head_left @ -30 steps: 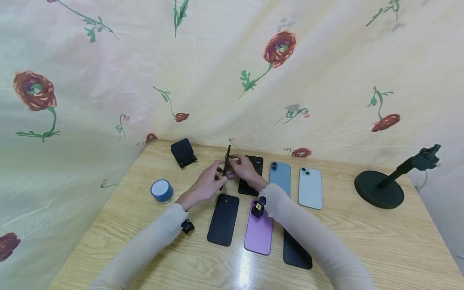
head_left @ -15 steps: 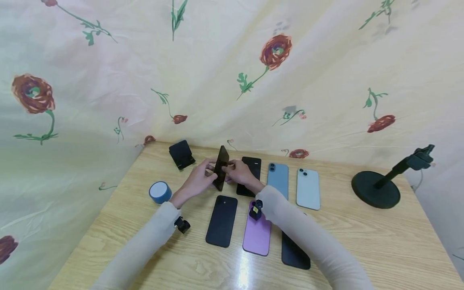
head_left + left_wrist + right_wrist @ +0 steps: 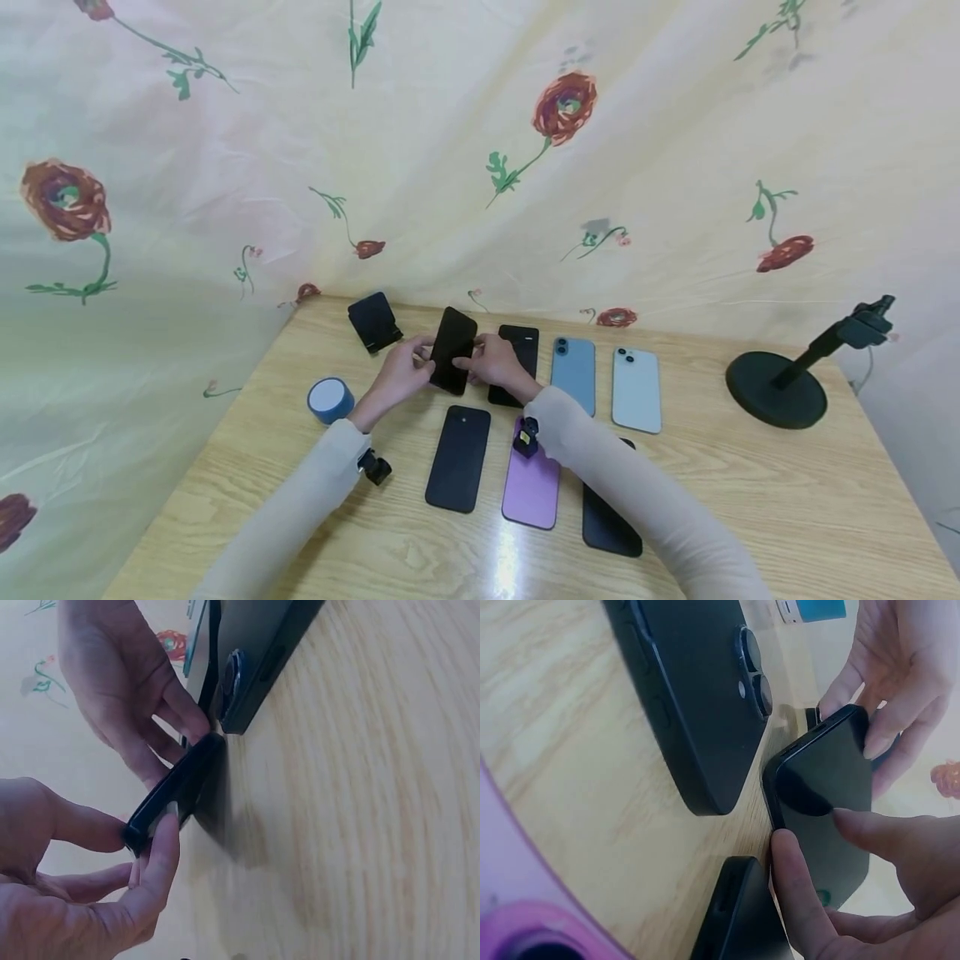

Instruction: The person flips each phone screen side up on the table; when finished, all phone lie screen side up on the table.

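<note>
Faintly, marks (image 3: 784, 610) show on the blue round tub (image 3: 821, 609), too small to read; beyond it stands a black phone stand (image 3: 373, 321), and a purple smartphone (image 3: 531, 496) lies partly hidden by the wrist camera (image 3: 526, 442). Stretched forward, the left hand (image 3: 403, 375) and right hand (image 3: 497, 363) pinch opposite edges of a dark smartphone (image 3: 452, 346), tilted over the wooden table (image 3: 750, 508) behind a flat black smartphone (image 3: 457, 462)

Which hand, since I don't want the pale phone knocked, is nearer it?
Right. The right hand is left of the pale phone, with the blue phone between; the left hand is farther left, at the left edge of the held phone.
</note>
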`<state>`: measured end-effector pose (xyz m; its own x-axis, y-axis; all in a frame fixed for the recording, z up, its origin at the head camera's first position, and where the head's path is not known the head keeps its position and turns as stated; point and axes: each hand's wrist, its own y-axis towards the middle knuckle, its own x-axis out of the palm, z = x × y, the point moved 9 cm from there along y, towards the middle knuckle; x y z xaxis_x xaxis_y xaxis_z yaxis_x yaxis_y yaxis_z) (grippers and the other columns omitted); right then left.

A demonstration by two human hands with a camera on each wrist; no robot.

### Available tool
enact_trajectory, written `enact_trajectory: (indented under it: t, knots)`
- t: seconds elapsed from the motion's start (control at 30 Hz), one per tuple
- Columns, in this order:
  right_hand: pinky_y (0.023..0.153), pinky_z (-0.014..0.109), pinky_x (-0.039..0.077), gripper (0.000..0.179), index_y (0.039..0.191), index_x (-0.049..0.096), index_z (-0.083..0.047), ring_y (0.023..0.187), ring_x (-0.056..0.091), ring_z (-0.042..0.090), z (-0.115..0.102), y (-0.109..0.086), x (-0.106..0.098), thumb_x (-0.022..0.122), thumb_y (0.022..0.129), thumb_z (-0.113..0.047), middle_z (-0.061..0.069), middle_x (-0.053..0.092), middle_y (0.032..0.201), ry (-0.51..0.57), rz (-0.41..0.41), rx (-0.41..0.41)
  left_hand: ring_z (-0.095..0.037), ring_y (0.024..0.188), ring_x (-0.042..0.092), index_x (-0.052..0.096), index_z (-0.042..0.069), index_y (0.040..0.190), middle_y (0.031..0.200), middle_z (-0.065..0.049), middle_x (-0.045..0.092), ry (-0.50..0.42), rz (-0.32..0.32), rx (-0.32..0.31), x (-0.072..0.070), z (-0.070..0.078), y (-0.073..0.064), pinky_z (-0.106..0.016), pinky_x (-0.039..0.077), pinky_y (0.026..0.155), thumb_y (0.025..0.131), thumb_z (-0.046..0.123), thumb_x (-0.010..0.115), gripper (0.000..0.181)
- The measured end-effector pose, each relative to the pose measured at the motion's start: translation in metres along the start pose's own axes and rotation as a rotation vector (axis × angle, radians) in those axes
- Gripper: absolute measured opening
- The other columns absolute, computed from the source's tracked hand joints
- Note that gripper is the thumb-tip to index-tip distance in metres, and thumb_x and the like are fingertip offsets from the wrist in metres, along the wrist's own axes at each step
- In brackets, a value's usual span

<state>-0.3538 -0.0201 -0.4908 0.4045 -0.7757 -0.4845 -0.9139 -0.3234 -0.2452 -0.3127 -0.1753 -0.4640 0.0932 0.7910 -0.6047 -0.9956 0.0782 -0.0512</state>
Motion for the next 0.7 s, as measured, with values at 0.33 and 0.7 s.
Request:
enact_trajectory:
  t: [0.33,0.7]
  knots:
    - [0.097,0.040,0.059,0.079,0.153,0.042,0.008,0.062,0.073,0.012,0.000,-0.001,-0.002,0.081,0.092,-0.022,0.008,0.078,0.076,-0.130,0.052,-0.007,-0.024,0.091,0.066,0.058,0.000,0.143,0.112,-0.018,0.067,0.071,-0.022,-0.036,0.006,-0.011,0.004,-0.029,0.053,0.071,0.099,0.004,0.060,0.045]
    - [0.098,0.042,0.059,0.082,0.154,0.041,0.007,0.061,0.074,0.013,0.002,-0.003,-0.006,0.084,0.089,-0.019,0.006,0.078,0.076,-0.158,0.068,0.003,-0.031,0.108,0.065,0.058,-0.003,0.142,0.118,-0.020,0.069,0.139,-0.054,-0.071,0.012,-0.014,0.008,-0.046,0.052,0.097,0.097,0.008,0.066,0.047]
